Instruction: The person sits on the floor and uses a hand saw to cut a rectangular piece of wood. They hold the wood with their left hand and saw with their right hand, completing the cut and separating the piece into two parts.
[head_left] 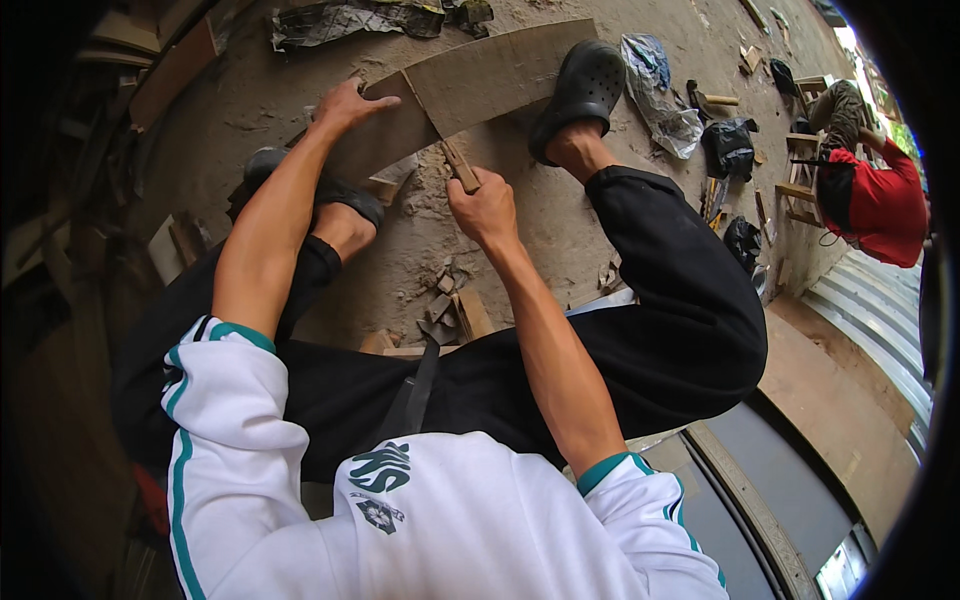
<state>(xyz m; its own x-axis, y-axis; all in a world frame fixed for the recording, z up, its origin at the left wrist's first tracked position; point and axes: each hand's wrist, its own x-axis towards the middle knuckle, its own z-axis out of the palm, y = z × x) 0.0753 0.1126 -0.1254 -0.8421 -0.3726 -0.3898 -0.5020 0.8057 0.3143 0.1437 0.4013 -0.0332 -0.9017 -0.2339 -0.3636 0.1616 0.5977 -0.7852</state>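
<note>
A long, slightly curved wooden board (500, 80) lies across the ground between my feet. My left hand (345, 108) grips its far edge on the left part, thumb stretched over the top face; its other fingers are partly hidden. My right hand (487, 208) is closed around the wooden handle (460, 167) of a saw. The thin saw blade (421, 103), seen nearly edge-on, crosses the board just right of my left hand. My dark clog (585, 90) on the right presses on or against the board's right end.
Wood offcuts (472, 312) lie near my legs. Plastic bags (665, 100), a black bag (730, 145) and a hammer (718, 100) are at the right. A person in red (875, 205) sits farther right. Planks (180, 65) lean at the far left.
</note>
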